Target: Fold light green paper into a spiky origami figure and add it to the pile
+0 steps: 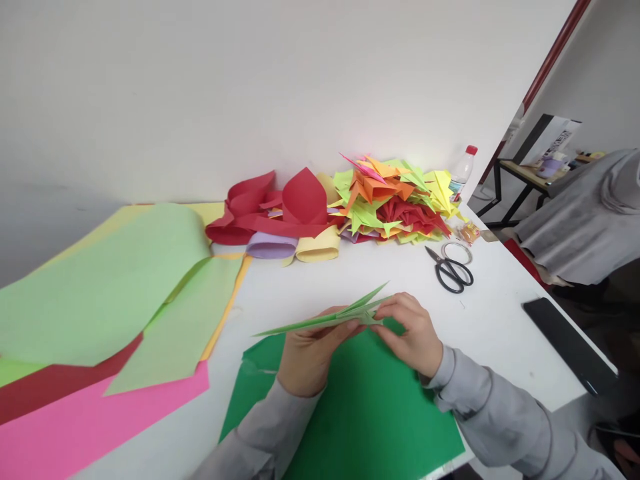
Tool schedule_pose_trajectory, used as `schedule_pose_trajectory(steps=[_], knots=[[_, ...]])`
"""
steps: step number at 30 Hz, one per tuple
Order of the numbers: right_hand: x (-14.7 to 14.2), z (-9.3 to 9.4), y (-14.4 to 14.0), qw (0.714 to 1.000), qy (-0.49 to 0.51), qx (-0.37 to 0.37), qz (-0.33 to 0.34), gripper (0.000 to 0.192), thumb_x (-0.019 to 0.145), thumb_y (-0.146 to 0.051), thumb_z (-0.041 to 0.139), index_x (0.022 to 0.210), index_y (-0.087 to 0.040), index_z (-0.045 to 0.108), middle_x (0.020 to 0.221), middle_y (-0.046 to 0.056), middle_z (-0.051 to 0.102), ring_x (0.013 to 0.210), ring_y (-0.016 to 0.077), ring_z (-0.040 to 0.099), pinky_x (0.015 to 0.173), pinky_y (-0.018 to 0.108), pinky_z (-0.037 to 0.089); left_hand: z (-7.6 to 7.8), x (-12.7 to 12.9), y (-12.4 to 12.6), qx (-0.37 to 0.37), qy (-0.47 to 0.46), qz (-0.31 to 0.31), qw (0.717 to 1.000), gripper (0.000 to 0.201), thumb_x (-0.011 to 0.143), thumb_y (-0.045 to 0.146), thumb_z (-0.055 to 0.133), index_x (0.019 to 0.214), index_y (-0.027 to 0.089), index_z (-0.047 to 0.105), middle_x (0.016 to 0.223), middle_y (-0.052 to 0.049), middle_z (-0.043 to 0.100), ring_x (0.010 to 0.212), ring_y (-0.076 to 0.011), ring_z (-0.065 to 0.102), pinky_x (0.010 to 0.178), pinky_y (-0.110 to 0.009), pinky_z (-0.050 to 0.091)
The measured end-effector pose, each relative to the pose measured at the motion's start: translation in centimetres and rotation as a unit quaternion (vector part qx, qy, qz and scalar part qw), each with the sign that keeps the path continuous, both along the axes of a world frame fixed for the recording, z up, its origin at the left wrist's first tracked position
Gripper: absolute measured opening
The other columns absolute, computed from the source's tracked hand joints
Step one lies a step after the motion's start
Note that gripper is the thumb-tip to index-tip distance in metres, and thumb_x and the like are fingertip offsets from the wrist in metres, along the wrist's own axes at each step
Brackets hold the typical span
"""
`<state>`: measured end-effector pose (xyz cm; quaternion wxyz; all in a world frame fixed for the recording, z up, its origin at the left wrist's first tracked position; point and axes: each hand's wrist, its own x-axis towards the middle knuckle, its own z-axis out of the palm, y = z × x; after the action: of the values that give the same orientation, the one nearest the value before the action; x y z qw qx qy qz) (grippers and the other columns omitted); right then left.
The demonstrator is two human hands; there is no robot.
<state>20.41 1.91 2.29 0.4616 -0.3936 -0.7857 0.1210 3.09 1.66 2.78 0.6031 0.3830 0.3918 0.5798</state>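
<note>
A light green folded paper piece (320,321), long and pointed, is held flat above a dark green sheet (370,413) on the white table (300,280). My left hand (307,353) grips it from below near its middle. My right hand (413,330) pinches its right end, where two pointed flaps stick up. Both sleeves are grey.
Large light green (105,287), pink (75,427) and red sheets lie at the left. Curled red, lilac and yellow papers (280,213) and a heap of folded paper shapes (395,200) sit by the wall. Black scissors (450,270), a bottle (463,170) and a phone (570,343) are on the right.
</note>
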Motion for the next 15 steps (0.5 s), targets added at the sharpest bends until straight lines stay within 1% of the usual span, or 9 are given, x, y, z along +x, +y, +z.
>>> schedule_pose_trajectory(steps=[4, 7, 9, 12, 15], knots=[[-0.01, 0.03, -0.25, 0.999, -0.019, 0.023, -0.027, 0.004, 0.086, -0.021, 0.06, 0.087, -0.021, 0.064, 0.084, 0.005, 0.065, 0.082, 0.0195, 0.058, 0.071, 0.035, 0.045, -0.15, 0.09, -0.02, 0.057, 0.025, 0.003, 0.998, 0.017, 0.061, 0.026, 0.082, 0.077, 0.024, 0.079, 0.084, -0.003, 0.078, 0.081, -0.0227, 0.07, 0.08, -0.036, 0.06], [-0.01, 0.26, -0.5, 0.995, -0.066, 0.057, -0.038, 0.006, 0.088, -0.02, 0.057, 0.087, -0.02, 0.063, 0.083, 0.006, 0.066, 0.08, 0.0193, 0.057, 0.071, 0.035, 0.042, -0.19, 0.08, -0.2, 0.069, 0.042, 0.017, 0.997, 0.015, 0.063, 0.024, 0.081, 0.077, 0.024, 0.079, 0.084, -0.002, 0.077, 0.082, -0.0237, 0.069, 0.082, -0.037, 0.058], [-0.02, 0.45, -0.6, 0.993, -0.085, 0.065, -0.04, 0.006, 0.088, -0.02, 0.056, 0.087, -0.019, 0.062, 0.082, 0.006, 0.066, 0.078, 0.0192, 0.057, 0.071, 0.035, 0.04, -0.02, 0.14, -0.35, 0.068, 0.048, 0.022, 0.996, 0.013, 0.063, 0.024, 0.08, 0.076, 0.025, 0.079, 0.083, -0.002, 0.077, 0.081, -0.024, 0.069, 0.082, -0.037, 0.058], [-0.05, 0.59, -0.62, 0.994, -0.092, 0.054, -0.035, 0.006, 0.088, -0.021, 0.055, 0.084, -0.019, 0.061, 0.079, 0.005, 0.065, 0.077, 0.0191, 0.057, 0.07, 0.035, 0.039, 0.39, 0.24, -0.47, 0.063, 0.053, 0.034, 0.996, 0.012, 0.06, 0.025, 0.081, 0.072, 0.025, 0.079, 0.078, -0.001, 0.077, 0.078, -0.0245, 0.069, 0.08, -0.036, 0.058], [-0.09, 0.63, -0.62, 0.995, -0.096, 0.023, -0.018, 0.004, 0.084, -0.021, 0.056, 0.083, -0.02, 0.06, 0.078, 0.005, 0.065, 0.076, 0.0192, 0.058, 0.071, 0.035, 0.04, 0.68, 0.22, -0.41, 0.061, 0.07, 0.044, 0.995, 0.011, 0.057, 0.026, 0.082, 0.068, 0.024, 0.079, 0.075, -0.002, 0.076, 0.075, -0.0252, 0.069, 0.076, -0.037, 0.059]])
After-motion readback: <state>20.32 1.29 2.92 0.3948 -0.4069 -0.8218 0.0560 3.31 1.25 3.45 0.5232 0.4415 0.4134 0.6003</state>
